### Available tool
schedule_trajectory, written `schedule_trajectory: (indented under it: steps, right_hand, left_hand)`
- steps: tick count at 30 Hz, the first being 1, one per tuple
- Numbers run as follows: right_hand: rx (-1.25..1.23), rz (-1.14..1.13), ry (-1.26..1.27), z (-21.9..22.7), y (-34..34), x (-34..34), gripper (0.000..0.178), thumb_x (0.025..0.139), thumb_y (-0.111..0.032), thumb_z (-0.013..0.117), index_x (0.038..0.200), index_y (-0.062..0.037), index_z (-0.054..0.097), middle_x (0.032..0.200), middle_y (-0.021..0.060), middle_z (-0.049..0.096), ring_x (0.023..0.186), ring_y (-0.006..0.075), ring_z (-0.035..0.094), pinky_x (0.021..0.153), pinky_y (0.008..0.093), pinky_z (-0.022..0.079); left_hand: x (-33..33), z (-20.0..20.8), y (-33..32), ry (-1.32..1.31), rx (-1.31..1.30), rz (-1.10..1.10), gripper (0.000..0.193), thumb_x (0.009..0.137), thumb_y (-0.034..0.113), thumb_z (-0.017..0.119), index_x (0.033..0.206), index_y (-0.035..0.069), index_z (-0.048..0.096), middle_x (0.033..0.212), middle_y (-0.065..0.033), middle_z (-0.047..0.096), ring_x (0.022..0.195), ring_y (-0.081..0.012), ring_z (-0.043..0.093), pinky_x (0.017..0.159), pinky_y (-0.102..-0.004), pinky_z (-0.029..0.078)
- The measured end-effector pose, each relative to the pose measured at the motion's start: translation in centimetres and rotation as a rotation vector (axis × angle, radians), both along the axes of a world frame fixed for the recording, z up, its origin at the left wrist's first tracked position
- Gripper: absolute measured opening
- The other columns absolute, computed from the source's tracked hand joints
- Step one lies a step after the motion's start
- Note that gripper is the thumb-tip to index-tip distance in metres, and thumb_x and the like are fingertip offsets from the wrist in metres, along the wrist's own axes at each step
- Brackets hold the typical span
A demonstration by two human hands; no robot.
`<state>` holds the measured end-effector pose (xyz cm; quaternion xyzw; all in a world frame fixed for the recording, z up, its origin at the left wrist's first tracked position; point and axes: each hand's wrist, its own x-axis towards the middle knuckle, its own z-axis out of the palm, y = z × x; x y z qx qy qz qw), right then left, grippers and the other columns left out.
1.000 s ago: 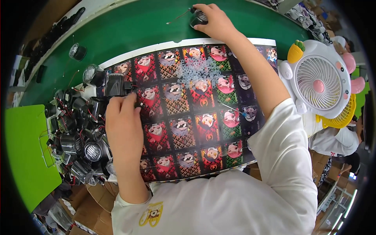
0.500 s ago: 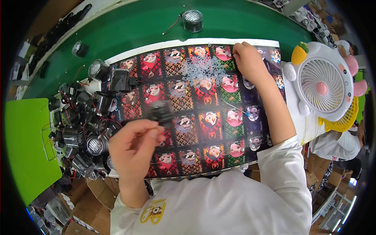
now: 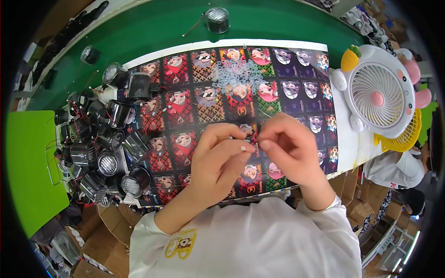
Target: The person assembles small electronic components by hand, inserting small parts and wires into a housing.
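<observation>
Above the sheet printed with cartoon figures (image 3: pixel 211 111), my two hands meet fingertip to fingertip. My left hand (image 3: pixel 218 160) is closed in a pinch, with a tiny white piece (image 3: pixel 243 148) showing at its fingertips. Facing it, my right hand (image 3: pixel 294 150) is pinched too; its fingertips almost touch a small dark bit between the hands, too small to name. Beyond them lies a loose heap of small clear rings (image 3: pixel 238 76). The thin shaft of a tool (image 3: pixel 266 115) shows just past my right hand, its other end hidden.
On the left is a pile of clear-and-black cylindrical units (image 3: pixel 107 163) with red and black wires, beside a bright green panel (image 3: pixel 32 171). Another unit (image 3: pixel 218 21) stands on the green table (image 3: pixel 157 30). A white fan (image 3: pixel 378 95) stands at the right, before a yellow basket (image 3: pixel 405 134).
My right hand has come back from the far edge of the sheet to meet my left. The blurred dark object has left my left hand; a cylindrical unit now lies at the pile's right edge.
</observation>
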<state>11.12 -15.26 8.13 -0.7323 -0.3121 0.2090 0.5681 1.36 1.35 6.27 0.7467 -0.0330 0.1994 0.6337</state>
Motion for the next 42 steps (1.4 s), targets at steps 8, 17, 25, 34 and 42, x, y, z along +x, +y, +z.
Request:
schedule_trajectory:
  steps: [8,17,25,34,42]
  right_hand:
    - [0.066,0.073,-0.521,3.3,0.0,-1.0,0.024,0.074,0.007,0.072,0.097,0.0007,0.065,0.091,0.0117,0.062,0.078,0.0258,0.061,0.065,0.0335,0.051]
    - [-0.026,0.027,-0.314,3.9,-0.1,-0.9,0.025,0.072,0.012,0.067,0.093,-0.0009,0.065,0.088,0.0113,0.061,0.073,0.0208,0.061,0.061,0.0297,0.051]
    - [0.229,-0.267,-0.089,1.7,-0.6,-0.8,0.017,0.082,0.01,0.064,0.097,0.0011,0.061,0.083,0.0066,0.064,0.067,0.0133,0.06,0.058,0.0255,0.048]
    - [0.095,-0.395,0.599,-3.5,0.0,-1.8,0.013,0.094,-0.003,0.059,0.104,0.0006,0.066,0.092,0.0071,0.064,0.077,0.0121,0.057,0.066,0.0262,0.047]
    - [-0.109,-0.156,-0.499,-3.6,0.9,-1.4,0.021,0.075,0.009,0.068,0.095,-0.0007,0.069,0.089,0.0107,0.064,0.072,0.0214,0.061,0.066,0.0301,0.05]
  left_hand:
    - [0.9,1.1,0.2,-0.107,0.396,-0.062,0.02,0.077,0.0,0.067,0.096,0.001,0.063,0.088,-0.01,0.06,0.073,-0.0286,0.057,0.06,-0.037,0.047]
    - [1.1,-0.1,0.0,-0.254,0.512,0.042,0.025,0.071,0.003,0.066,0.095,0.001,0.063,0.081,-0.0079,0.059,0.076,-0.0252,0.055,0.062,-0.035,0.047]
    - [2.8,-2.3,-0.1,-0.215,0.501,0.029,0.027,0.07,0.003,0.068,0.095,0.001,0.059,0.092,-0.012,0.06,0.087,-0.0318,0.058,0.075,-0.0414,0.048]
    - [2.2,-5.1,-0.6,0.127,0.308,-0.036,0.032,0.078,0.005,0.064,0.109,0.002,0.057,0.099,-0.0144,0.061,0.092,-0.0363,0.057,0.08,-0.0459,0.046]
    - [2.3,-5.8,-0.4,0.19,0.177,-0.087,0.039,0.078,0.0,0.055,0.116,0.001,0.066,0.091,-0.0142,0.068,0.077,-0.0299,0.063,0.073,-0.0383,0.05]
